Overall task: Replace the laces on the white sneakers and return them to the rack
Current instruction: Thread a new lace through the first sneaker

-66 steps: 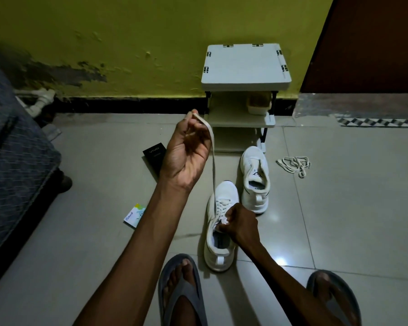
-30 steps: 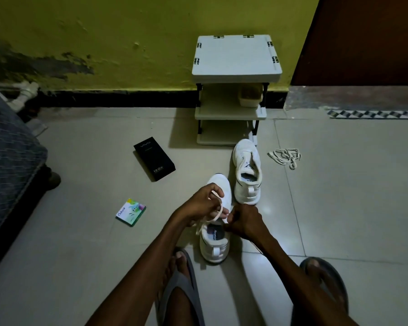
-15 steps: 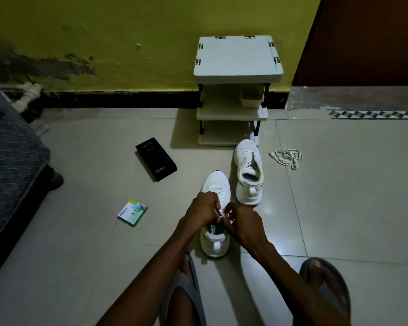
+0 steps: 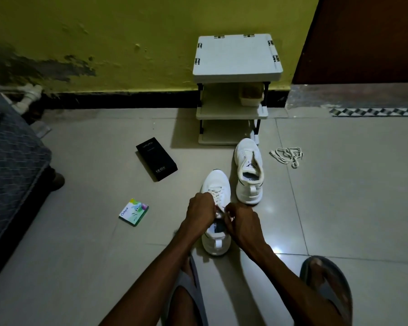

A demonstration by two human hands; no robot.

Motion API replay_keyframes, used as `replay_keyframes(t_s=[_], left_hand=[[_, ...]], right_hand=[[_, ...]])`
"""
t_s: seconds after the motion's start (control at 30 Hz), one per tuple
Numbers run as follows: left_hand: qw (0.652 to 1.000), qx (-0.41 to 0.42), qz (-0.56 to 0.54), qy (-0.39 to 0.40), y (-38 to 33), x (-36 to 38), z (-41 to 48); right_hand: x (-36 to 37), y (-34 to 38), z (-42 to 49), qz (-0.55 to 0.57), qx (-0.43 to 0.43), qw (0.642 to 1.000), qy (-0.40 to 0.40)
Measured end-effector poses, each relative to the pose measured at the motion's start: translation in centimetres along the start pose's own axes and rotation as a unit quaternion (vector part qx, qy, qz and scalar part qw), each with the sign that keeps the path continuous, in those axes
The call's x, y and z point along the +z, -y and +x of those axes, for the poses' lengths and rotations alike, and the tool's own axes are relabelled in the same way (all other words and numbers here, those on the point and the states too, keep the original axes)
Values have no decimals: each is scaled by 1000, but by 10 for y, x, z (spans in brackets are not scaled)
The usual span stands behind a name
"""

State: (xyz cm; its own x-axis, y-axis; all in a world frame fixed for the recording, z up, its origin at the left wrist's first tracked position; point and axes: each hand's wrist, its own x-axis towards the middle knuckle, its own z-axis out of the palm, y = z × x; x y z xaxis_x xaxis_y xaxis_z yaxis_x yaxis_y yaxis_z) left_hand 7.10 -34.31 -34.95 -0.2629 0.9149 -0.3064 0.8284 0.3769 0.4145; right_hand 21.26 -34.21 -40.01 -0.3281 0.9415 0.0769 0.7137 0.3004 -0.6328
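Note:
Two white sneakers stand on the tiled floor, toes toward the wall. On the near sneaker (image 4: 216,184) a white lace (image 4: 218,200) crosses the upper. My left hand (image 4: 200,210) and my right hand (image 4: 242,222) meet over its tongue, and both pinch the lace ends there. The far sneaker (image 4: 249,170) has no lace and stands just right of it. A loose bundle of laces (image 4: 287,156) lies on the floor further right. The small white rack (image 4: 237,57) stands against the yellow wall behind the shoes.
A black phone box (image 4: 156,159) and a small colourful packet (image 4: 134,212) lie on the floor to the left. A dark patterned bed edge (image 4: 12,161) runs along the far left. My feet in grey sandals (image 4: 327,285) are at the bottom. A brown door (image 4: 363,38) is at the top right.
My left hand, which held the lace pulled high above the sneaker, has come down to the shoe. Both hands now meet at its tongue.

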Motion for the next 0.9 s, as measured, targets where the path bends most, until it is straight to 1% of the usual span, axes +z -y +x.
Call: replay_keyframes(t_s=[0.17, 0.3, 0.43, 0.63, 0.77, 0.9], left_hand=[[1000, 7, -10, -24, -5, 5, -5], [997, -3, -65, -33, -5, 9, -9], [992, -10, -109, -63, -4, 18, -14], [985, -16, -149, -89, -3, 22, -17], [977, -28, -179, -108, -6, 28, -20], [977, -38, -171, -121, -7, 35, -21]], right_hand=[[-1, -5, 2, 34, 27, 999, -2], [-5, -5, 3, 76, 47, 996, -2], [-7, -9, 6, 101, 68, 993, -2], [-6, -12, 8, 114, 100, 988, 12], [-8, -11, 7, 113, 93, 989, 9], [-8, -11, 7, 92, 70, 993, 11]])
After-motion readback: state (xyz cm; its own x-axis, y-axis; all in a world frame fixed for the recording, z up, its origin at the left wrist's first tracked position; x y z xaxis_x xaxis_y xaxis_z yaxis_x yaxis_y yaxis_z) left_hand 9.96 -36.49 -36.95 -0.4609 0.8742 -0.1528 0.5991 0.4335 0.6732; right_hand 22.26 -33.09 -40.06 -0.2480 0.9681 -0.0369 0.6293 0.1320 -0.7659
